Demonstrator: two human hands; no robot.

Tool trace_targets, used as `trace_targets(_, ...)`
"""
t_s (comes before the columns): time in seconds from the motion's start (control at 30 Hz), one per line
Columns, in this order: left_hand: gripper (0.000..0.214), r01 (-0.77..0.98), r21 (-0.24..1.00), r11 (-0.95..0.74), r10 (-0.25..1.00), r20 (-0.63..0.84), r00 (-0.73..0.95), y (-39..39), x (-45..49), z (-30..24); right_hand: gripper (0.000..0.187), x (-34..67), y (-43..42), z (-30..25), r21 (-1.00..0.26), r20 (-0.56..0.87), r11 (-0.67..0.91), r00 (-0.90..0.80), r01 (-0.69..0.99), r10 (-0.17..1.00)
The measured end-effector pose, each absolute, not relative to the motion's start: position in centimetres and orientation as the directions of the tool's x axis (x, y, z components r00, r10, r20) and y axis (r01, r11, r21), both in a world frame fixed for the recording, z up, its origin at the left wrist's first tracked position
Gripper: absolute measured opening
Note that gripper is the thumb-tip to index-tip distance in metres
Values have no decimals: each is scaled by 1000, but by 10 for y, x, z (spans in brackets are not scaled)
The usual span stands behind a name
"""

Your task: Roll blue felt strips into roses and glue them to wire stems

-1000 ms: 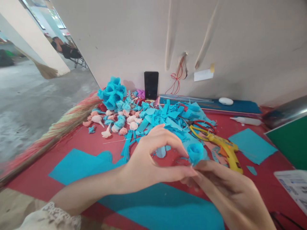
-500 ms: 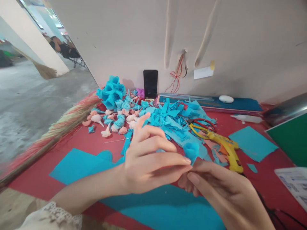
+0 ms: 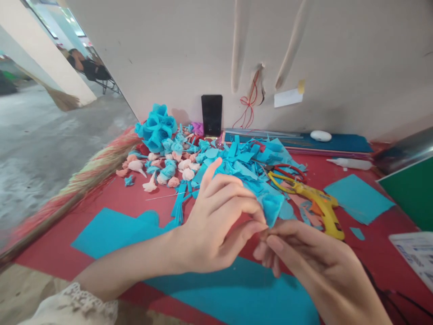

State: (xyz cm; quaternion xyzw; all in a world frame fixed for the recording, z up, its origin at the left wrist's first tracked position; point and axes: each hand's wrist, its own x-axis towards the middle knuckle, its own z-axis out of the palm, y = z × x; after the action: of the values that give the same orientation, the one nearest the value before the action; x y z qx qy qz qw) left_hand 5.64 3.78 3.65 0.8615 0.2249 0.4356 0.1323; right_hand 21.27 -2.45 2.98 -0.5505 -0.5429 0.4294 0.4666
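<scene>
A small blue crepe-paper flower point(image 3: 272, 207) stands up between my two hands, its cupped petals upward. My left hand point(image 3: 225, 221) pinches its base between thumb and index finger, the little finger raised. From the other side, my right hand point(image 3: 304, 253) presses thumb and fingers together at the same base, which is mostly hidden by the fingertips. Behind them spreads a heap of blue paper scraps point(image 3: 238, 164). Below my hands lies a large blue paper sheet point(image 3: 233, 293) on the red table.
A yellow glue gun point(image 3: 318, 203) and yellow-handled pliers point(image 3: 282, 183) lie to the right. Finished blue flowers point(image 3: 157, 128) and small pink and white buds point(image 3: 184, 169) sit at the back left. A phone point(image 3: 212, 115) leans on the wall. A straw broom point(image 3: 84, 176) edges the left side.
My left fingers have shifted from lying straight along the flower's base to a bent pinch. The flower has risen slightly and tilted to the right. My right hand stays at the base.
</scene>
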Motion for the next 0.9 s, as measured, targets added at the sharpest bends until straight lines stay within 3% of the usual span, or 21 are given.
trace_targets(0.13,9,230,435,-871,488,707,511,38,58,35,17,216,-21,30,-1000,22,23,-53,9,998)
trace_targets(0.5,11,-43,643,-765,570,707,418,37,56,39,15,220,-26,27,-963,-69,-106,-154,-248,986)
trace_targets(0.6,12,12,678,-735,623,669,406,38,55,41,14,220,-24,24,-952,-85,-135,-187,-276,979)
trace_targets(0.9,7,-16,612,-791,544,714,440,40,53,42,16,220,-21,26,-961,-96,-138,-180,-240,979)
